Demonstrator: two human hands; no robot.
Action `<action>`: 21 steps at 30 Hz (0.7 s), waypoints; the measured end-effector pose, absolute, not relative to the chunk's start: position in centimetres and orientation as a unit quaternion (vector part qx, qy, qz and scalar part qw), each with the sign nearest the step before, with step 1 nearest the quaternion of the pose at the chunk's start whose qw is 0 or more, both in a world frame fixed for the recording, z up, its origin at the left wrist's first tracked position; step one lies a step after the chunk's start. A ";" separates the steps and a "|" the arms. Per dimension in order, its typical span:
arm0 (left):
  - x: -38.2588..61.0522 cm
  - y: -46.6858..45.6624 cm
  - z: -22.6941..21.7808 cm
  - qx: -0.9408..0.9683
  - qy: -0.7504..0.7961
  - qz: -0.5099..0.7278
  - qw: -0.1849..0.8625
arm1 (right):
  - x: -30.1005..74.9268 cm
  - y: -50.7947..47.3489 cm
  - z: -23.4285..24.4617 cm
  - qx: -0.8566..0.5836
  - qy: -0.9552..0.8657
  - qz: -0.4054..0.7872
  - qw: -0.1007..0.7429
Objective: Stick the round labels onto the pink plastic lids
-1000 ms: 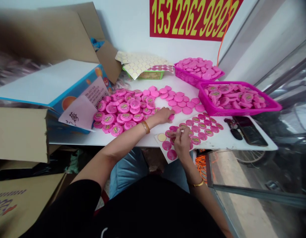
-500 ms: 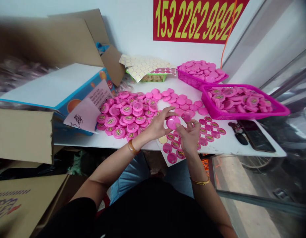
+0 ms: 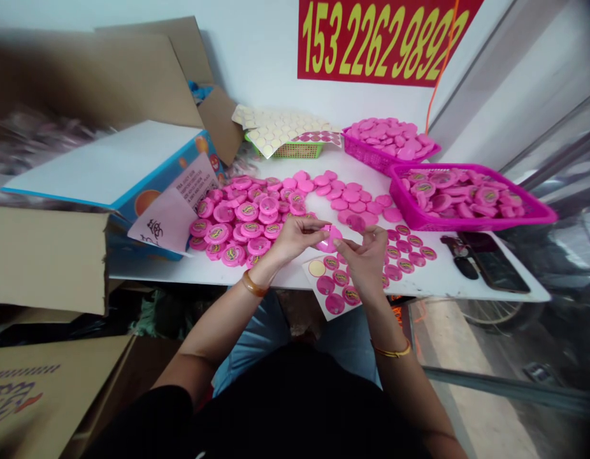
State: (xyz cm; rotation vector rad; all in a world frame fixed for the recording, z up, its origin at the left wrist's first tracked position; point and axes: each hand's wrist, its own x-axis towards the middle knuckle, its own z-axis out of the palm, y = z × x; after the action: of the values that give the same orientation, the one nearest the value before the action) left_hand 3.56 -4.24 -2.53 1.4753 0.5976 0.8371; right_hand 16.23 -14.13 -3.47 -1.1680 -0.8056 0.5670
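Observation:
My left hand (image 3: 297, 234) is closed on a plain pink round lid (image 3: 329, 240), held just above the table's front edge. My right hand (image 3: 366, 255) pinches a round pink sticker (image 3: 356, 222) beside that lid. Under both hands lies a sticker sheet (image 3: 345, 280) of round pink labels, overhanging the edge. Left of my hands is a heap of labelled pink lids (image 3: 244, 217). Behind them several plain pink lids (image 3: 352, 197) lie spread flat on the white table (image 3: 433, 280).
Two pink baskets of lids (image 3: 471, 197) (image 3: 390, 139) stand at the right and back. A green basket (image 3: 288, 148) holds used sticker sheets. A blue and white box (image 3: 118, 166) and cardboard cartons (image 3: 41, 255) crowd the left. A phone (image 3: 486, 255) and keys lie at the right.
My left hand picked a plain lid off the table and raised it. My right hand peeled a sticker off the sheet and brought it up beside the lid.

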 end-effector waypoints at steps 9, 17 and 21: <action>4.4 -5.7 -2.4 0.639 0.322 0.401 0.572 | 16.0 -14.2 -3.9 -0.525 -0.383 0.226 0.726; 3.5 -5.2 -2.3 0.624 0.277 0.370 0.630 | 17.3 -14.3 -3.0 -0.534 -0.377 0.284 0.702; 3.7 -5.2 -2.1 0.640 0.294 0.364 0.609 | 17.4 -14.1 -2.8 -0.536 -0.386 0.306 0.686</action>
State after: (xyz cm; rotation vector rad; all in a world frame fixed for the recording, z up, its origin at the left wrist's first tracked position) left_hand 3.70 -5.20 -2.14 1.4776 0.6796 0.8410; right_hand 17.44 -14.10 -2.79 -1.2011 -0.8644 0.6844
